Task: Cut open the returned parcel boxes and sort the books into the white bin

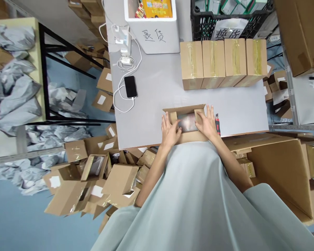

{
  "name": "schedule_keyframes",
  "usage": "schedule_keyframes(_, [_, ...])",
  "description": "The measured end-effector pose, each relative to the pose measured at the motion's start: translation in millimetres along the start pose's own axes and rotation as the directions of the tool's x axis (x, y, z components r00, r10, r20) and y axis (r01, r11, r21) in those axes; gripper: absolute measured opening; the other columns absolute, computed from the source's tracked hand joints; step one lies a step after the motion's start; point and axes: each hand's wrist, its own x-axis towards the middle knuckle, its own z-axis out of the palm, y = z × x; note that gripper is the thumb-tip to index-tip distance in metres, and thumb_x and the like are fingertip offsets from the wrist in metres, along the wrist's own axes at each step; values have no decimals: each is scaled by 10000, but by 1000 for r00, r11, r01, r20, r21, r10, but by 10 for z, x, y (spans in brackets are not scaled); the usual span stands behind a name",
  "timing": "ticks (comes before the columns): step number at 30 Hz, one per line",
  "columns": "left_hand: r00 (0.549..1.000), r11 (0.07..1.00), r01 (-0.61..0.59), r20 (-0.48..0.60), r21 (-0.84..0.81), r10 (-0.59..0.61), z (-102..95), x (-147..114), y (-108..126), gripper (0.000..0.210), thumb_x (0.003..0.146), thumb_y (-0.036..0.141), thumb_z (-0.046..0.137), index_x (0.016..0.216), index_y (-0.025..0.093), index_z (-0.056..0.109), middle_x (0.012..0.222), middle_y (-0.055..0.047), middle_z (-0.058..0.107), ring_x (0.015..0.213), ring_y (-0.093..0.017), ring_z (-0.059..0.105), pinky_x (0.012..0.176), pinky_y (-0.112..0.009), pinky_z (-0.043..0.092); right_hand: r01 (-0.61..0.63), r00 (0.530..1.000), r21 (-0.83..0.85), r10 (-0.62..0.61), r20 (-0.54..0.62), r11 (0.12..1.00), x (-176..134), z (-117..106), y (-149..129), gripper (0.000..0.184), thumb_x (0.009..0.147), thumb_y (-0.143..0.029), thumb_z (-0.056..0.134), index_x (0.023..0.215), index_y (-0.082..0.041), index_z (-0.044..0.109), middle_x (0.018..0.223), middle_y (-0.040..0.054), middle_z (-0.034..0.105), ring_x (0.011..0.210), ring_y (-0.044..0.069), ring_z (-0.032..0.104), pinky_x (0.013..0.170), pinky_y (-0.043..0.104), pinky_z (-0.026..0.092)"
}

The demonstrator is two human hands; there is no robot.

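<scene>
A small cardboard box (190,137) lies at the table's front edge with its flaps up. Inside it shows a shiny, clear-wrapped item (187,122), too blurred to name. My left hand (170,133) grips the box's left side, thumb towards the inside and fingers along the side flap. On the opposite side my right hand (207,124) holds the right flap, its thumb over the opening and its fingers stretched along the outer side. A red and black box cutter (217,124) lies just right of my right hand.
Several taped cartons (214,64) stand in a row at the back right, before a black crate (229,26). A white foam bin (159,35) and a phone (131,86) on a cable are further left. Opened boxes (120,181) cover the floor; a large carton (282,170) stands right.
</scene>
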Motion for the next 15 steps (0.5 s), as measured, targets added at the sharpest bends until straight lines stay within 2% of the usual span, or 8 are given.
schedule_keyframes(3, [998, 1000, 15, -67, -21, -16, -252, -101, -159, 493, 917, 204, 711, 1407, 263, 717, 1897, -103, 173, 1766, -445, 62, 1394, -702, 174, -7, 998, 61, 10, -60, 998, -87, -166, 159, 425, 1053, -302, 595, 1463, -256, 696, 1818, 141, 370, 1746, 397, 183, 1359, 689, 307])
schedule_keyframes(5, [989, 997, 68, -126, -38, -72, -390, -156, -324, 493, 912, 193, 692, 1400, 257, 706, 1869, -127, 233, 1760, -412, 130, 1413, -655, 173, -41, 992, 84, 51, -115, 996, -146, -264, 324, 418, 1084, -308, 516, 1460, -258, 694, 1755, 159, 455, 1710, 375, 275, 1362, 672, 312])
schedule_keyframes(7, [975, 988, 143, -162, -63, -152, -458, -182, -499, 471, 891, 178, 701, 1360, 227, 705, 1825, -169, 304, 1748, -434, 157, 1410, -668, 178, -105, 982, 91, 118, -150, 990, -182, -315, 505, 417, 1076, -303, 501, 1435, -248, 705, 1674, 179, 531, 1646, 372, 372, 1350, 665, 335])
schedule_keyframes(11, [964, 975, 203, -158, -88, -215, -412, -174, -676, 428, 872, 159, 729, 1300, 173, 706, 1777, -208, 368, 1700, -528, 208, 1373, -761, 187, -206, 966, 95, 218, -138, 974, -190, -282, 728, 406, 1035, -306, 537, 1375, -214, 740, 1570, 205, 584, 1534, 383, 464, 1309, 645, 397])
schedule_keyframes(15, [967, 985, 123, -206, -124, -147, -297, -161, -467, 416, 880, 119, 698, 1280, 215, 758, 1794, -119, 379, 1711, -489, 169, 1423, -688, 138, -210, 963, 41, 214, -165, 977, -168, -222, 671, 369, 1050, -303, 518, 1289, -210, 783, 1413, 200, 622, 1387, 388, 519, 1231, 608, 475])
